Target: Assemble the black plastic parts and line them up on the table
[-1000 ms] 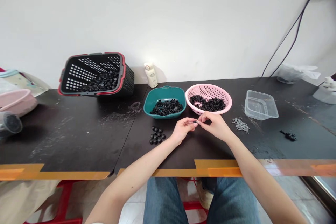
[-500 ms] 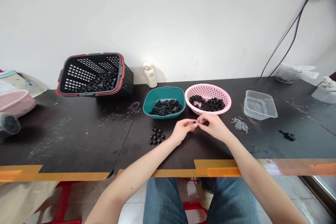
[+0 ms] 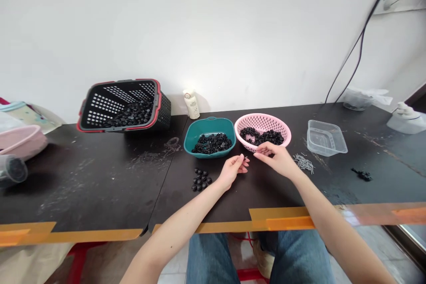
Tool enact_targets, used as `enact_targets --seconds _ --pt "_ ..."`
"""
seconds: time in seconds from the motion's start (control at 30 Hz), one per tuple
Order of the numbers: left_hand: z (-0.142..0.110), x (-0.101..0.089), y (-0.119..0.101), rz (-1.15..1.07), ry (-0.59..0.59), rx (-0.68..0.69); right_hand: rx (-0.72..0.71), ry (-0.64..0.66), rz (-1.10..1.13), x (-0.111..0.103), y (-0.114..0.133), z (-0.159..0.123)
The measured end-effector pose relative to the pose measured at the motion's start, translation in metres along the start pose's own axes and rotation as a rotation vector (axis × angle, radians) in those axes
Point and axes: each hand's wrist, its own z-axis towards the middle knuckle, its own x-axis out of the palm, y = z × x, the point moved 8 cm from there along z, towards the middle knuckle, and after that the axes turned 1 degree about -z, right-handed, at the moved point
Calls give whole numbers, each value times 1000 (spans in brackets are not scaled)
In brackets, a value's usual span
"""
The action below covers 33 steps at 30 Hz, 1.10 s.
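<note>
The left hand (image 3: 232, 170) is pinching a small dark part (image 3: 245, 157) above the bench (image 3: 109, 186), while the right hand (image 3: 279, 160) is holding its fingers (image 3: 265, 146) parted near the pink basket (image 3: 279, 124). That basket and the green tub (image 3: 213, 125) are holding black parts (image 3: 213, 143); the black basket (image 3: 164, 112) is holding black discs (image 3: 136, 113).

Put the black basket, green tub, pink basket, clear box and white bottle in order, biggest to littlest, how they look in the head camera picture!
1. Black basket
2. Pink basket and green tub: too alike to rank
3. Clear box
4. White bottle
</note>
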Motion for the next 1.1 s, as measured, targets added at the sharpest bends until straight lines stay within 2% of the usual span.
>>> enact_targets --seconds 0.1,0.17,0.2,0.23,0.3,0.37,0.47,0.57,0.77,0.93,1.03,1.07,1.1 --pt "-1 -1 -2 -23 -4 6 25 -153 -106 -31 -9 27" --pt "-2 0 -4 -15 10 15 61 -209 -191 -41 -20 52" --pt "-3 0 -5 -13 16 18 84 -163 -250 -37 -27 66" --pt "-4 0 -5 -16 21 18 114 -43 -323 -25 -36 80" --pt "-4 0 -5 -35 22 14 176 291 -482 9 -57 96" --pt "-4 -1 -5 -59 21 15 207 459 -538 33 -70 103" --pt "-3 -2 -3 -71 23 15 230 514 -556 49 -78 109" --pt "-3 0 -2 -62 41 13 259 536 -571 51 -82 110" --pt "-3 2 -2 -44 66 16 296 471 -594 42 -80 115" --pt "-4 -1 -6 -28 16 66 207 279 -524 18 -48 103" --pt "-12 -5 -21 71 -94 240 136 80 -229 0 -21 79" --pt "-16 -6 -28 123 -136 313 129 66 -83 0 -14 68" --pt "-22 -6 -35 174 -175 382 129 111 50 7 -9 56"
